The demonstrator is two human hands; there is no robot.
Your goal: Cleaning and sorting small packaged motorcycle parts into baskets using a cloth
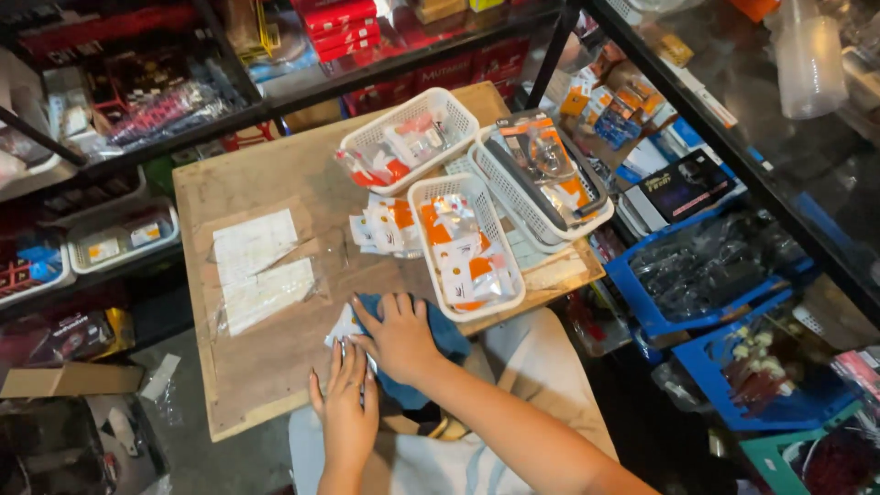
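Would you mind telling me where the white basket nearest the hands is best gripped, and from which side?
Probably by the bare rim of the white basket on its long left side, coming from the left. That edge faces open table, while another basket crowds the right side and packets fill the inside. The right hand lies closest, pressing a blue cloth beside the left hand.

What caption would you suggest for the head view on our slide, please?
Both hands, left hand and right hand, press a blue cloth at a wooden table beside white baskets of packets.
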